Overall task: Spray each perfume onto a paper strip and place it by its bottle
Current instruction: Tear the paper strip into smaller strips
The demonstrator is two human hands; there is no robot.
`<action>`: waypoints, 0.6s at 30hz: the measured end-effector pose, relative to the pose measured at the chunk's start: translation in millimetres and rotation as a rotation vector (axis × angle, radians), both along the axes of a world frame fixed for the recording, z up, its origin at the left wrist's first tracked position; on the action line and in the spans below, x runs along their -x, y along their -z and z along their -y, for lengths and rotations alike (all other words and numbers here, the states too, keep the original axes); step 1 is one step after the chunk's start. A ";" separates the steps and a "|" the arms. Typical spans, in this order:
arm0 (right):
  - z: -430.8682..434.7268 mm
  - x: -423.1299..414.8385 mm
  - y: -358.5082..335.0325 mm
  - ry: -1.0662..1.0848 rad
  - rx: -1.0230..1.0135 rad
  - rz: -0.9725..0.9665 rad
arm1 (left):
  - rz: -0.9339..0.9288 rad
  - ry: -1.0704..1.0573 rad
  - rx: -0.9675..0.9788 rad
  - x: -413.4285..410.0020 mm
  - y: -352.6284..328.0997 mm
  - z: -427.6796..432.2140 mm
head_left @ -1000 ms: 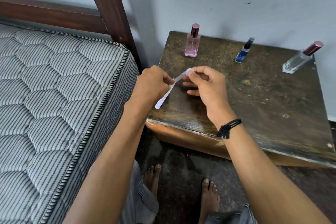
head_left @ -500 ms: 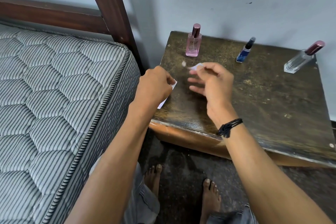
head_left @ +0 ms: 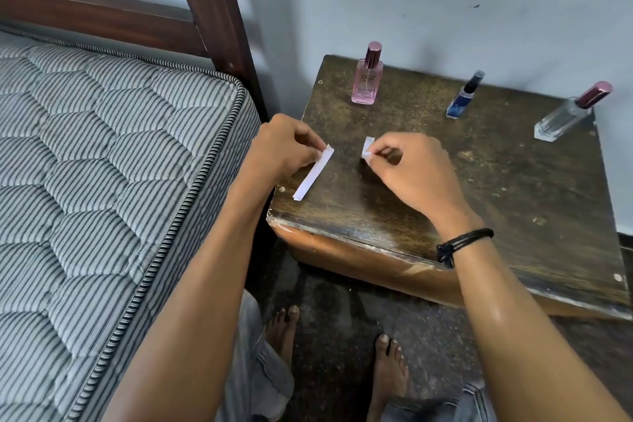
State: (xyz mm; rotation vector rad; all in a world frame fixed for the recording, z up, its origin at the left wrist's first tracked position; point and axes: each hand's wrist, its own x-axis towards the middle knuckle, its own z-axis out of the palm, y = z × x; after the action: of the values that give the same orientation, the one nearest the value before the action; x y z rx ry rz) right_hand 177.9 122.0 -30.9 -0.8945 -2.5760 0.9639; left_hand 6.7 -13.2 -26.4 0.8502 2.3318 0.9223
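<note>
Three perfume bottles stand along the back of a worn dark wooden table (head_left: pixel 513 202): a pink bottle (head_left: pixel 366 79) at the left, a small blue bottle (head_left: pixel 464 98) in the middle, a clear bottle with a maroon cap (head_left: pixel 568 115) at the right. My left hand (head_left: pixel 284 147) pinches the top end of a long white paper strip (head_left: pixel 313 173) that slants down over the table's left edge. My right hand (head_left: pixel 411 171) pinches a short white paper piece (head_left: pixel 367 147) near the table's middle. The two papers are apart.
A striped quilted mattress (head_left: pixel 102 181) on a dark wooden bed frame (head_left: pixel 212 10) lies close to the table's left side. A pale wall rises behind the table. My bare feet stand on the dark floor (head_left: pixel 342 312) below the table's front edge.
One strip held between both hands has come apart into two pieces. My left hand kept the long piece and my right hand drew the short piece to the right.
</note>
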 end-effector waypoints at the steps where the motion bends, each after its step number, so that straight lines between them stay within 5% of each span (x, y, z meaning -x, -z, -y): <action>1: -0.5 -1.5 0.1 -0.021 -0.001 0.030 | 0.014 -0.008 -0.034 0.9 0.5 -0.3; 8: -5.5 -5.9 -2.7 -0.040 0.054 0.094 | -0.074 0.158 -0.192 -10.4 -0.1 -10.9; 18: -1.4 -4.7 -6.3 -0.036 0.125 0.083 | -0.312 0.340 -0.052 -25.5 11.4 -19.4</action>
State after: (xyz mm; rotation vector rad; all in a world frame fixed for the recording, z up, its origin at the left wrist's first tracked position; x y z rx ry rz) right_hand 182.6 123.4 -24.6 -0.9422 -2.6328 1.1321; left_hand 32.2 6.2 -37.8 1.4476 2.3143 0.7499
